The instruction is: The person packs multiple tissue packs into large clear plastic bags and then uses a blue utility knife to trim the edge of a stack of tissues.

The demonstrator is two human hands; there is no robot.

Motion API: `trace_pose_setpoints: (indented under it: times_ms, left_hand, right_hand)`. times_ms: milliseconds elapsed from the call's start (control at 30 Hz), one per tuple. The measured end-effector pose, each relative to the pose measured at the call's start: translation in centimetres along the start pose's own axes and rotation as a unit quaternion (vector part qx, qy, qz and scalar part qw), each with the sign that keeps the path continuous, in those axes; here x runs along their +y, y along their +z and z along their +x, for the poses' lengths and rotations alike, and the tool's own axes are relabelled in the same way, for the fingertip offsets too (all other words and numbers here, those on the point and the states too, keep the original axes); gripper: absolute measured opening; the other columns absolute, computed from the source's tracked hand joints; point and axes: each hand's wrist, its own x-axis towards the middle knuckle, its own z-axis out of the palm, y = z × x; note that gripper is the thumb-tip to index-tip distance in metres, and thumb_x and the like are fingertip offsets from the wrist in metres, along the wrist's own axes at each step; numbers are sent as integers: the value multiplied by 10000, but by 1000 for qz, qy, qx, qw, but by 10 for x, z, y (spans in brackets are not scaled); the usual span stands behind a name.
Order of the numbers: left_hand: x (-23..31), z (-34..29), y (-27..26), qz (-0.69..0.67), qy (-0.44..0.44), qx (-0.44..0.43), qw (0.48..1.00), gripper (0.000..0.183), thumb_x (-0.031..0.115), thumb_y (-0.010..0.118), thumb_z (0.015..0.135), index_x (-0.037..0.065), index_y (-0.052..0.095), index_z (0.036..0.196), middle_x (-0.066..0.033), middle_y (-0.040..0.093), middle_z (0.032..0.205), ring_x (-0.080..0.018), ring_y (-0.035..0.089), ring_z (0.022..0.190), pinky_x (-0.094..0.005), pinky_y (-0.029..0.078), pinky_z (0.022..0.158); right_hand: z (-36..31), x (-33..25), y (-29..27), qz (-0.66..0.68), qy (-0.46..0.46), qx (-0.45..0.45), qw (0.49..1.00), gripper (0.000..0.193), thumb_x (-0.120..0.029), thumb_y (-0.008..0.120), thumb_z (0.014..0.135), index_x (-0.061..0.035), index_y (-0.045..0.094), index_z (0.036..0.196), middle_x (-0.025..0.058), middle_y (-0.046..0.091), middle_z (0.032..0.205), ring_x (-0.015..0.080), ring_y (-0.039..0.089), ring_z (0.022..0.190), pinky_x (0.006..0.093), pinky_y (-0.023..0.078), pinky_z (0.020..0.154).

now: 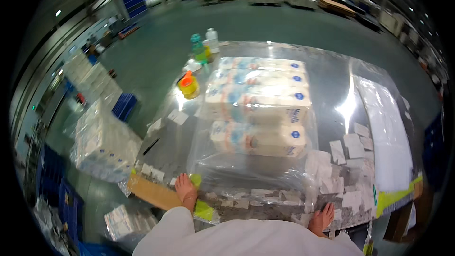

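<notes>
1. A clear plastic bag [251, 161] holding stacked white bottle packs [258, 109] is being shown at the middle of the table, with its open, crumpled mouth lying toward the near edge.
2. The packs are being seen with their long axes running left to right across the table, four rows deep, the nearest pack [258, 138] lying ahead of both hands.
3. The left hand [186, 190] is being rested at the near edge just beside the bag's lower left corner; its fingers are being kept flat and unclenched, touching a yellow-green tape strip [201, 204], and nothing is being gripped.
4. The right hand [322, 219] is being rested on the near edge just right of the bag's mouth, fingers spread and loose, grasping nothing; of the two, the left hand is judged slightly nearer the bag.
5. The table surface [332, 76] is being seen as shiny, covered in film, and scattered with small paper labels [353, 154] to the right of the bag.
6. An orange-and-yellow tape roll [188, 85] and a green-capped bottle [199, 50] are being seen at the far left of the table.
7. A wrapped bundle of packs [102, 144] is being seen left of the table, with blue crates [124, 105] on the warehouse floor [227, 21] around it.
</notes>
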Motion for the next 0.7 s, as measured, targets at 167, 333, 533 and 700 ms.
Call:
trace_pose_setpoints:
  times_ms: [167,333,533,700]
  left_hand:
    - [26,9,-33,-181,-59,-55,980,298,217,397,846,5,520,1014,-209,533,1028,-376,480,965,-421,381,825]
    - [-52,13,8,459,421,-286,728,300,157,463,815,-56,546,1011,-212,555,1045,-348,504,980,-491,349,900]
    - [-25,9,25,24,254,223,941,279,162,411,861,-23,602,945,-197,584,975,-355,543,905,-467,421,807]
    - [8,-2,3,22,144,341,929,298,221,440,872,-11,606,958,-199,591,959,-343,557,895,-411,446,794]
  right_hand:
    - [5,3,-7,68,-7,-2,998,535,-162,499,689,10,396,1185,220,377,1239,360,307,1182,453,206,1001]
    - [37,-25,-9,49,-23,-5,999,534,-242,492,748,-45,389,1233,150,353,1301,288,280,1235,421,201,1017]
    - [3,-9,-15,38,15,30,999,522,-260,472,772,-64,384,1248,138,343,1313,284,280,1235,414,198,1020]
    - [2,-8,-14,21,8,42,999,521,-261,469,770,-57,386,1243,137,350,1307,286,291,1226,416,208,1013]
